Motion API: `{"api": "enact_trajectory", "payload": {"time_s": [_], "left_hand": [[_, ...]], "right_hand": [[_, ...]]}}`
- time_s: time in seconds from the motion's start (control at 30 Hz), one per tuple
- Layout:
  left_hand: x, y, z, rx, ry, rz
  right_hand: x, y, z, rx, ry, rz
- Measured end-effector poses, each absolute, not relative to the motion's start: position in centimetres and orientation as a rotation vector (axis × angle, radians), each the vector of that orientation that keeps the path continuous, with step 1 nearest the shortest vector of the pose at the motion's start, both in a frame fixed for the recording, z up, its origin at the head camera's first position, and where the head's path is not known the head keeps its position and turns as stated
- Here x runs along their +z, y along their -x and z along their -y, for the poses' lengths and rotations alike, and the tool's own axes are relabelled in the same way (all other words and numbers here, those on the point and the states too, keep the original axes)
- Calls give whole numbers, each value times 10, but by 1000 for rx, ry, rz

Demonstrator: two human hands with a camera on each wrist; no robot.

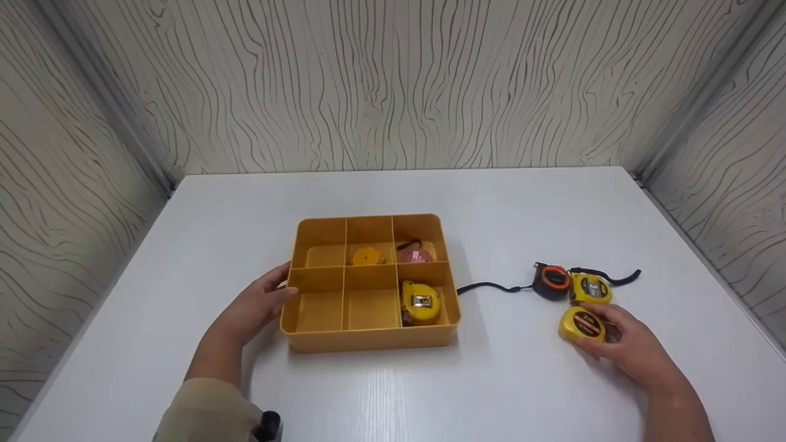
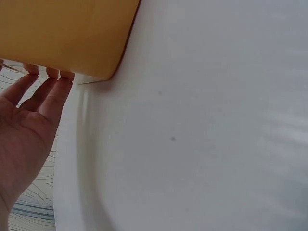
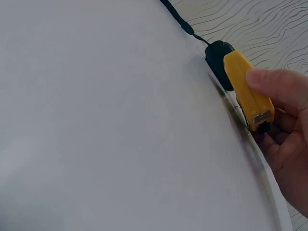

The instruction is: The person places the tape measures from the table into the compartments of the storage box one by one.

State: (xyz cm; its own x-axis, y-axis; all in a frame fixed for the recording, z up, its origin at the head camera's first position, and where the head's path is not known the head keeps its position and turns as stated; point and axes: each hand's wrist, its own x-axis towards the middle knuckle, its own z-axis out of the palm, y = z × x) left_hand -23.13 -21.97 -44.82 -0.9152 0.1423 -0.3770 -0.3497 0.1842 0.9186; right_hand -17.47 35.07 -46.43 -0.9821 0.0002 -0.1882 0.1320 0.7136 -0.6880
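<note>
At the left side of the yellow-orange divided box (image 1: 374,341), my left hand (image 1: 255,307) holds the wall, thumb at the rim. Its fingers (image 2: 55,98) meet the box's outer side in the left wrist view. My right hand (image 1: 632,344) pinches a yellow tape measure (image 1: 582,324), labelled 2m, between thumb and fingers. Just behind it lie a yellow tape measure (image 1: 591,288) with a black strap and a black-and-orange tape measure (image 1: 551,281). Inside the box, a larger yellow tape measure (image 1: 422,302) fills the front right compartment.
The back right compartment holds a pinkish round item (image 1: 416,255) with a dark strap; an orange round item (image 1: 367,256) sits in the back middle one. A black cord (image 1: 491,285) runs from the black-and-orange tape measure to the box. Patterned panels (image 1: 393,86) surround the white table (image 1: 503,380).
</note>
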Motion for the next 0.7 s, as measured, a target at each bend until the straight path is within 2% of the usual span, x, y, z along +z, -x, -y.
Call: {"api": "enact_trajectory", "payload": {"time_s": [0.7], "left_hand": [[-448,231,219,1768,190,-2104]], "right_hand": [[-439,183,-340,-1269,142,-2809]]}}
